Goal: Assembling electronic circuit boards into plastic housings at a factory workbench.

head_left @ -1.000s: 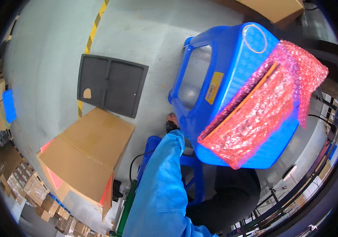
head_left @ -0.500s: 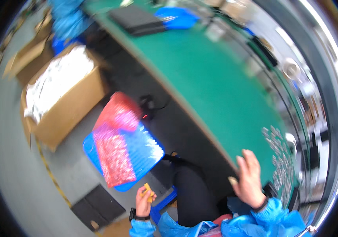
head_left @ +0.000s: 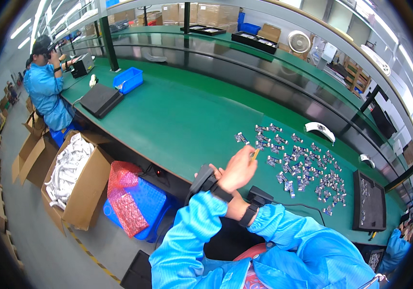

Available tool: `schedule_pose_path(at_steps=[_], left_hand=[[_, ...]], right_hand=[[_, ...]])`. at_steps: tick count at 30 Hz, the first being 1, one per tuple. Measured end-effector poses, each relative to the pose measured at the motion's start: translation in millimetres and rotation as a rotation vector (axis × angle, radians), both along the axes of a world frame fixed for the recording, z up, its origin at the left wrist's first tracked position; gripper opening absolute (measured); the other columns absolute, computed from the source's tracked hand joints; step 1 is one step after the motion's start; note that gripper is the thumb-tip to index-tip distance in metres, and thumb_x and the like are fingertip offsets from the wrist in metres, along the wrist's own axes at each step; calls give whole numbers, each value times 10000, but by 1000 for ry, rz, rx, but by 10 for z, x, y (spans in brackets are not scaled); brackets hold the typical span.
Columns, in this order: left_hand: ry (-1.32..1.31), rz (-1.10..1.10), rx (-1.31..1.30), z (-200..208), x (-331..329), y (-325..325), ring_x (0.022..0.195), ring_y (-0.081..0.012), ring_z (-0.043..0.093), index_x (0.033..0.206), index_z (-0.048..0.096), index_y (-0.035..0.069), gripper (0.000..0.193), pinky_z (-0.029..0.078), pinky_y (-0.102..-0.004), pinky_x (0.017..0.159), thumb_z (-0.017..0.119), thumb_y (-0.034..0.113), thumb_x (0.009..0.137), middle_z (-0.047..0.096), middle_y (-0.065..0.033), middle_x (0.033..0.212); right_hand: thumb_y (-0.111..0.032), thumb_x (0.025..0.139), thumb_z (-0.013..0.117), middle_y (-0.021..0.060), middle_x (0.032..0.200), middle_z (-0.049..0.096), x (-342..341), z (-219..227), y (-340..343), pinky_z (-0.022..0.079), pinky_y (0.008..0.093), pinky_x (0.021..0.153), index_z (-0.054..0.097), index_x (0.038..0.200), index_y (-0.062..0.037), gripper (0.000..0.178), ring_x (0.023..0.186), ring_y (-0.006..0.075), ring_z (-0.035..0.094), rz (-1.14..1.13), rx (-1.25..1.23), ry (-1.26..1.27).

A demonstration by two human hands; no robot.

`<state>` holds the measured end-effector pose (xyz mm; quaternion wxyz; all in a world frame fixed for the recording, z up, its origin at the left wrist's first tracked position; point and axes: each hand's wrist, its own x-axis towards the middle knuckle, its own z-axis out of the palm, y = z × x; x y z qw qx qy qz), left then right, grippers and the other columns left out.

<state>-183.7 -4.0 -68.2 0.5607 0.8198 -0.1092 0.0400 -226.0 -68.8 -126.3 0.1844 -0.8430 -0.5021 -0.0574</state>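
Observation:
My left hand [head_left: 239, 169] is over the near edge of the green bench, fingers closed on a small yellow piece [head_left: 255, 154] whose kind I cannot make out. My right hand [head_left: 236, 206] crosses beneath the left wrist; most of its fingers are hidden behind it. A black strap with a dark box-shaped device [head_left: 200, 179] is on the left wrist, and another dark device [head_left: 260, 195] is by the right wrist. Just beyond the yellow piece, many small blue circuit boards [head_left: 291, 166] with pale connectors lie spread on the bench.
A black foam-lined tray [head_left: 369, 202] lies at the right. Farther left on the bench [head_left: 168, 115] are a black flat case [head_left: 101, 100] and a blue bin [head_left: 128, 80]. Below stand a carton of white parts [head_left: 78, 192] and pink bubble wrap [head_left: 125, 204] on blue plastic. A co-worker [head_left: 47, 91] works far left.
My left hand, with the yellow piece, has moved from low beside the blue plastic up to the bench. My right hand has moved left under it, so the forearms cross. The view has turned toward the bench.

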Motion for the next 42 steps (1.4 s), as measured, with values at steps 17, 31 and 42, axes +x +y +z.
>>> schedule_pose_path(at_steps=[17, 31, 42], left_hand=[[586, 1593, -1088, -3833, -4235, 1281, 820, -216, 641, 994, 543, -3, 95, 563, -346, 731, 510, 58, 929, 618, -101, 913], [1416, 166, -17, -7377, -3412, -1753, 824, -329, 675, 849, 695, 45, 212, 545, -465, 696, 584, 225, 839, 680, -213, 888], [1403, 188, -206, -6356, -2435, -1698, 848, -328, 674, 855, 696, 48, 207, 543, -472, 711, 607, 231, 819, 682, -208, 905]], right_hand=[[-31, 796, 651, 228, 1470, 289, -209, 240, 477, 242, 466, 1121, 284, 1443, -7, 744, 1360, 406, 282, -33, -310, -202], [-347, 876, 620, 262, 1488, 234, -143, 223, 445, 215, 523, 1113, 189, 1457, 21, 813, 1361, 414, 272, -264, -459, -88], [-361, 885, 640, 309, 1447, 258, -66, -9, 742, 270, 544, 1077, 228, 1432, 53, 800, 1305, 466, 322, -279, -523, -126]])
